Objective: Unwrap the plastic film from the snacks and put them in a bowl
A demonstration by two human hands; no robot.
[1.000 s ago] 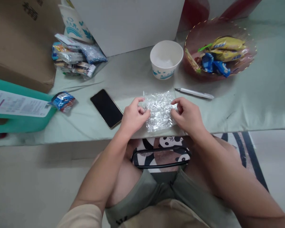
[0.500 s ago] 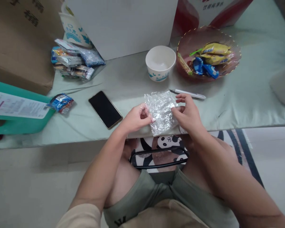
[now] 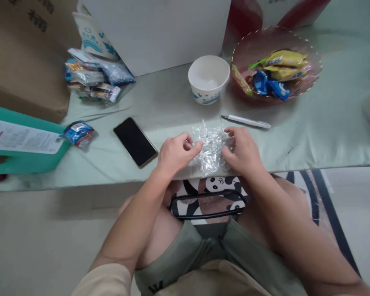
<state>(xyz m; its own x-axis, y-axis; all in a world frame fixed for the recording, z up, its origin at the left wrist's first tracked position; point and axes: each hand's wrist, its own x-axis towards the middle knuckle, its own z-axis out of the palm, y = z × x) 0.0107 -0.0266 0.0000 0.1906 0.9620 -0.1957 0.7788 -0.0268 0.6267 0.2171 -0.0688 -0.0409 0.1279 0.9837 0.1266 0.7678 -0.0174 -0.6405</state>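
The crinkled clear plastic film [image 3: 212, 154] looks more bunched than before, near the pale green tablecloth's [image 3: 327, 135] near edge. Left hand [image 3: 176, 153] and right hand [image 3: 244, 151] curl half-open at its sides; I cannot tell whether either pinches it

Plastic film [image 3: 212, 150]: clear, silvery glints
Phone [image 3: 135, 142]: black, gold edge
Paper bowl [image 3: 206, 95]: white, blue print
Pen [image 3: 248, 121]: white, dark tip
Snack bowl [image 3: 253, 46]: pink, gold rim
Desk [image 3: 336, 127]: pale green cloth

beige top [image 3: 209, 281] | short beige left sleeve [image 3: 106, 280] | grey-green shorts [image 3: 172, 263] | dark marking [image 3: 156, 286] on left leg
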